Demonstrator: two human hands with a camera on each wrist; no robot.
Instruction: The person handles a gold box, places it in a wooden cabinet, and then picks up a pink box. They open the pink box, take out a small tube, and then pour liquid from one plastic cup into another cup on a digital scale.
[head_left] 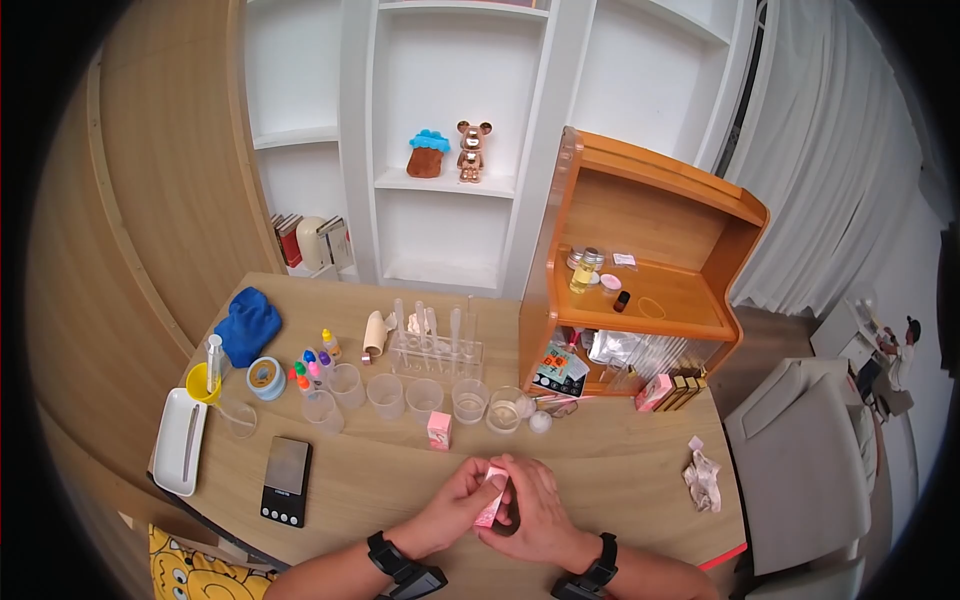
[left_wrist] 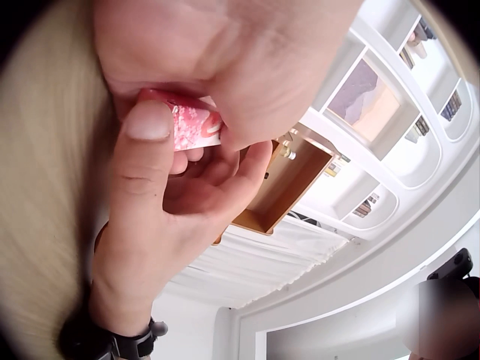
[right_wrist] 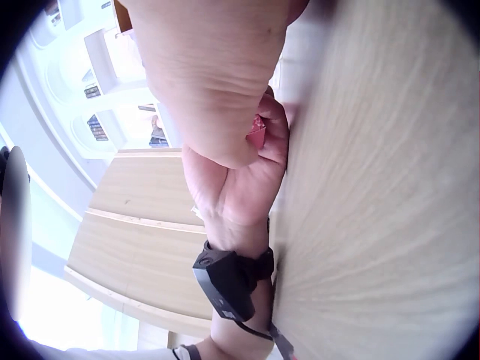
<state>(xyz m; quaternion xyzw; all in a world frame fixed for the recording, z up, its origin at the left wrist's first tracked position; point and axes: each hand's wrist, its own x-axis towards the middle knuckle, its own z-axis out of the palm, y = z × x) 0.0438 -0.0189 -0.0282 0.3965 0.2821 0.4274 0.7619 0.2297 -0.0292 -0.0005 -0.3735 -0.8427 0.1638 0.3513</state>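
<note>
Near the front edge of the table, my two hands meet around a small pink and white box [head_left: 489,497]. The left hand [head_left: 452,508] grips it, thumb along its face. My right hand [head_left: 540,510] curls about the box from the other side; in the left wrist view its thumb [left_wrist: 146,127] lies at the edge of the patterned box [left_wrist: 196,127]. Only a pink corner of the box [right_wrist: 257,133] shows in the right wrist view, among the left hand's fingers. A similar pink box [head_left: 439,430] stands upright just beyond the hands.
Several clear plastic cups [head_left: 385,396] line the table behind the hands, with a test tube rack [head_left: 436,358] beyond. A black scale [head_left: 287,482] and white tray [head_left: 180,442] lie left. An orange wooden cabinet [head_left: 650,230] stands back right; a crumpled cloth [head_left: 702,482] lies right.
</note>
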